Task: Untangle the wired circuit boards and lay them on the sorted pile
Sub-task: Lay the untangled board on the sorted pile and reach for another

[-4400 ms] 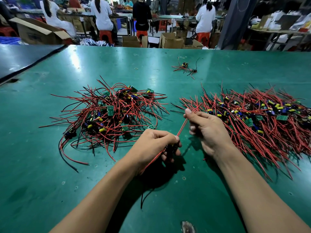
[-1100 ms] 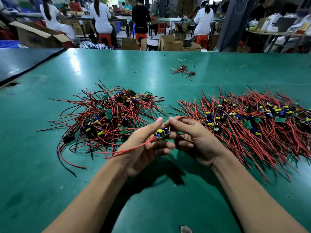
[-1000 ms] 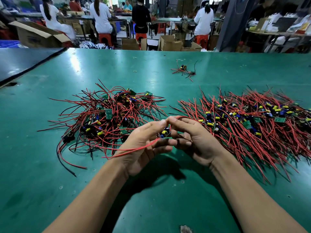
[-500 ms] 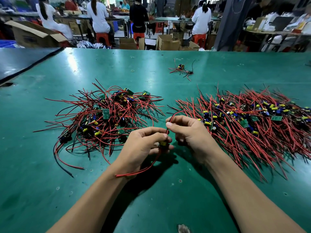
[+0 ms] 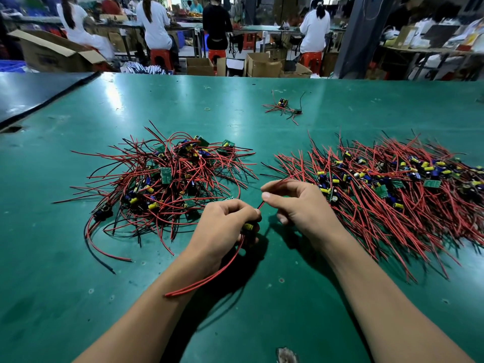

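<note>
Wired circuit board [image 5: 247, 227] sits inside my left hand [image 5: 225, 224]. My fingers are curled round it, so only a yellow capacitor shows below the knuckles and the rest of the board is hidden. From that board a short red lead [image 5: 260, 205] runs up and to the right into my right hand [image 5: 301, 205]. There the thumb and forefinger are pressed together and pinch it, and the other fingers are folded loosely under the palm. A pair of longer red leads [image 5: 209, 279] trails from the underside of the board toward me, bends across my left wrist and ends beside my forearm. The board is held just above the green table [image 5: 78, 284], in the gap between the two heaps and nearer me than either. Left of the board and beyond it lies the tangled pile [image 5: 167, 179], with red and black wires looping every way over green boards and yellow and blue capacitors. Right of the board, touching the back of my right hand, spreads the sorted pile [image 5: 392, 184]. Its leads lie mostly side by side and its components are bunched along the middle. Well beyond the board a stray board [image 5: 284, 107] with its wires lies alone, with a small rubber band [image 5: 207, 109] to its left. Farthest from the board, past the table's edge, are cardboard boxes [image 5: 262, 65] and people [image 5: 155, 24] seated on red stools with their backs to me.
</note>
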Demonstrator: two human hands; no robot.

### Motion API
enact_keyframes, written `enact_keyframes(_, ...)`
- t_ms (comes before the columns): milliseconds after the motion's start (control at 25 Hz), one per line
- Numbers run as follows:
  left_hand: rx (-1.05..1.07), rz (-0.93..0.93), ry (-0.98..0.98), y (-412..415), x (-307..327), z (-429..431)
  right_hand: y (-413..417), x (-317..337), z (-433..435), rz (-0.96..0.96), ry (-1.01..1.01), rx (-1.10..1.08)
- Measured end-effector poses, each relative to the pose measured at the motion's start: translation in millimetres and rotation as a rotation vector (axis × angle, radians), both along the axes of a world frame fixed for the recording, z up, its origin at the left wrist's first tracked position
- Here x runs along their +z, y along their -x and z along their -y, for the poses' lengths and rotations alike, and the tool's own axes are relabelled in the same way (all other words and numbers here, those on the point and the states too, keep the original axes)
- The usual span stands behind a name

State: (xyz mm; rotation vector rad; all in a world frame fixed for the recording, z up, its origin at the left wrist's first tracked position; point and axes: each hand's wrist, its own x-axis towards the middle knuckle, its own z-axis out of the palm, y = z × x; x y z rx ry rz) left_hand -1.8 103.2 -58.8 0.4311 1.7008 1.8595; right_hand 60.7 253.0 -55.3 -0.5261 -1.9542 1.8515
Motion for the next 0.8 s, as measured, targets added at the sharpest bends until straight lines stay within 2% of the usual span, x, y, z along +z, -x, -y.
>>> enact_keyframes(120, -0.050, -0.073, 0.035, -4.8, -1.0, 0.1, -1.3, -1.4, -12.7, -0.020, 0.009, -0.134)
enact_keyframes(280, -0.008, -0.098, 0.060, -3.5, -3.3, -0.7, -1.0, -3.3, -14.4, 0.005, -0.014, -0.128)
enact_keyframes(400, 0.021, -0.067, 0.051, -0.6, -3.6, -1.0, -1.3, -2.9, -7.2, 0.073, 0.132, 0.020)
enact_keyframes(480, 0.011, -0.070, 0.044, -0.7, -3.1, -0.4, -0.6, -4.2, 1.6, 0.118, 0.159, 0.139)
enact_keyframes(600, -0.005, -0.160, 0.084, 0.5, -2.7, 0.6, 1.7, -6.1, 6.7, 0.100, 0.186, 0.115)
enact_keyframes(800, -0.020, -0.167, 0.122, 1.6, 0.2, 0.4, -1.6, -1.7, 1.8, 0.116, 0.146, 0.082)
